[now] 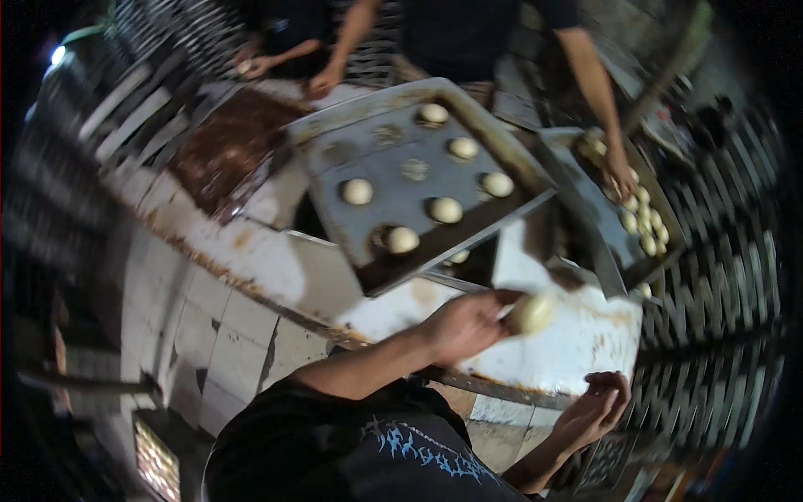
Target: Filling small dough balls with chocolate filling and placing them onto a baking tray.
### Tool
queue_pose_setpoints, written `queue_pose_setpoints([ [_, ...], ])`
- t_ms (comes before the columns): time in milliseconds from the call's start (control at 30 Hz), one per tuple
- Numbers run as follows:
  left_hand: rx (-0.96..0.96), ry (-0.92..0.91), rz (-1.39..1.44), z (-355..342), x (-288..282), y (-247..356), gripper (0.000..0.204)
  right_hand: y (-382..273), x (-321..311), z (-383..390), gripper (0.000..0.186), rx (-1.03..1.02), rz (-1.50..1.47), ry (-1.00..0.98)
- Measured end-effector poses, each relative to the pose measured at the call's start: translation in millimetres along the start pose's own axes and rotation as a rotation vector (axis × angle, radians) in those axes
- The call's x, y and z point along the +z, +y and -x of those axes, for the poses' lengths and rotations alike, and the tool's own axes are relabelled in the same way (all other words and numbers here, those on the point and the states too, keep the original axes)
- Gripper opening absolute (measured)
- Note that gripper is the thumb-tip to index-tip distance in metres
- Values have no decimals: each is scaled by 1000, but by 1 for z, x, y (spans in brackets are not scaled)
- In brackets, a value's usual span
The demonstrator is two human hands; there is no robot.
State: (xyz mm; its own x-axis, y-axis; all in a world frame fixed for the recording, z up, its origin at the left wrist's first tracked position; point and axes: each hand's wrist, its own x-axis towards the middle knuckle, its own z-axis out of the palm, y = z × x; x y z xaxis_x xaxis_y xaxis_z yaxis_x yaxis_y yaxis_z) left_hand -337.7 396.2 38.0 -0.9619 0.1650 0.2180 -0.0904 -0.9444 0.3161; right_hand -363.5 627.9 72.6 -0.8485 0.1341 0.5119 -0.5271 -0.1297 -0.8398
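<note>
My left hand [470,325] is above the near edge of the white worktop, with a pale round dough ball [532,314] at its fingertips, both slightly blurred. Lower and to the right, my right hand [595,408] is off the table edge, fingers curved and apart, nothing seen in it. Beyond my left hand a large metal baking tray [330,171] lies askew over other trays. Several dough balls [446,210] sit spaced out on it, among round greasy marks.
Across the table a co-worker's hand [620,174] reaches into a second tray [669,251] crowded with small dough balls [644,219]. Another hand [324,81] rests near a dark brown board [230,151] at the left. A further hand [255,67] holds something small and pale. Woven slats [711,284] stand at the right.
</note>
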Motion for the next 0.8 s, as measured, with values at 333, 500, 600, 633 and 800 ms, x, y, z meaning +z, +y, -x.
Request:
queue_pose_setpoints([
  [333,585,755,-524,337,-22,86,53,15,336,243,21,-330,-137,-1334],
  [500,708,822,-189,410,-18,167,74,56,496,284,35,-388,333,-848],
  [600,786,738,-90,434,-42,216,64,95,526,301,29,-479,371,-872],
  [633,779,730,-84,441,-51,227,64,99,522,312,22,-390,368,-926],
  [800,615,968,-515,426,-112,231,47,10,514,341,10,-326,345,-1144],
])
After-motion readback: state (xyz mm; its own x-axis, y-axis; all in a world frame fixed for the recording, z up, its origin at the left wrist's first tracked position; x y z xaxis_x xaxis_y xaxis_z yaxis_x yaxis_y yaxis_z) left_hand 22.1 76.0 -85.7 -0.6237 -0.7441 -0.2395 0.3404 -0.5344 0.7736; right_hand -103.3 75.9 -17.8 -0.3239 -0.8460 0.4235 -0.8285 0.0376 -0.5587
